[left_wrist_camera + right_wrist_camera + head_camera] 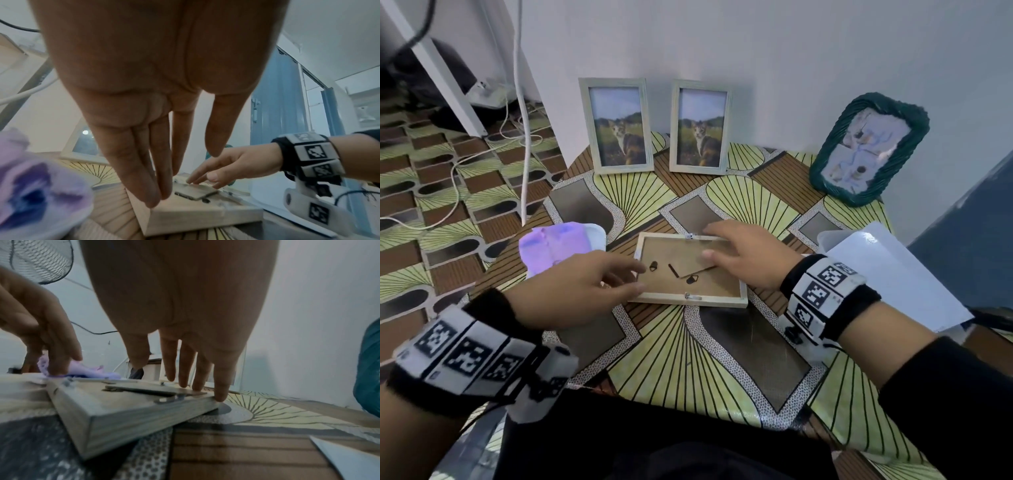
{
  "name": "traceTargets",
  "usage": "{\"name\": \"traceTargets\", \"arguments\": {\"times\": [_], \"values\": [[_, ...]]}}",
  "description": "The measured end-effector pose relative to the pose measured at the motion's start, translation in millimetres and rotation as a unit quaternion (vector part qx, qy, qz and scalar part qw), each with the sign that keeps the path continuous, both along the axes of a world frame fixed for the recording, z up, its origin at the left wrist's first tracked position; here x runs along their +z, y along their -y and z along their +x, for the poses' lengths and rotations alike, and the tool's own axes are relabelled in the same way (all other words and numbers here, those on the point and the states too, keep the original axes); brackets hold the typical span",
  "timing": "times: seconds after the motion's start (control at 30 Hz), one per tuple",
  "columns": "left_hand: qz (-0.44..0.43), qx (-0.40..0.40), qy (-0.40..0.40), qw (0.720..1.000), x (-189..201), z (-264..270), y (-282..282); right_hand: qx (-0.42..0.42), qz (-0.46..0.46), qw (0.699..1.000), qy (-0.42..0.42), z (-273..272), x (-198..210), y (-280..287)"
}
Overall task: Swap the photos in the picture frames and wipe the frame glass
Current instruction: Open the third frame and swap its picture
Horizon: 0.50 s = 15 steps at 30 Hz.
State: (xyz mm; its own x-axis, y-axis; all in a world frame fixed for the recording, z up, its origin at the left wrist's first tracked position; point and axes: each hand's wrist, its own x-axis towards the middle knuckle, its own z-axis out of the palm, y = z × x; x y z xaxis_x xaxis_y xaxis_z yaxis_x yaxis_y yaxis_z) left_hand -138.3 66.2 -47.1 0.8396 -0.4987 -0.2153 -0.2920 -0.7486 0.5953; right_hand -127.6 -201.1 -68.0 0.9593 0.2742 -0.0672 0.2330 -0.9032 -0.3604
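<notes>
A pale wooden picture frame (722,303) lies face down in the middle of the table, its brown backing board (719,284) and fold-out stand facing up. My left hand (638,279) reaches its left edge with straight fingers (156,186) that touch the frame (195,219) at the corner. My right hand (709,240) lies over the far right part, its straight fingertips (220,395) resting on the backing and rim of the frame (127,415). Neither hand holds anything. A purple cloth (551,246) sits in a white tray to the left.
Two pale frames with cat photos (618,125) (700,126) lean on the wall at the back. A dark green woven frame (868,149) stands at the back right. A white sheet (893,274) lies on a white tray at the right. Cables run over the floor at the left.
</notes>
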Motion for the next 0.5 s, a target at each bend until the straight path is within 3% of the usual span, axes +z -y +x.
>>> {"name": "traceTargets", "arguments": {"times": [0.13, 0.3, 0.5], "values": [[0.017, -0.007, 0.005, 1.0, -8, -20, -7, 0.032, -0.082, 0.995, -0.039, 0, -6, -4], [0.055, -0.019, 0.023, 0.998, -14, -22, -4, -0.001, -0.109, 0.994, -0.023, -14, -5, -4], [0.043, -0.075, 0.002, 0.996, -4, 8, 15, -0.041, -0.106, 0.993, -0.029, -45, -2, 2]]}}
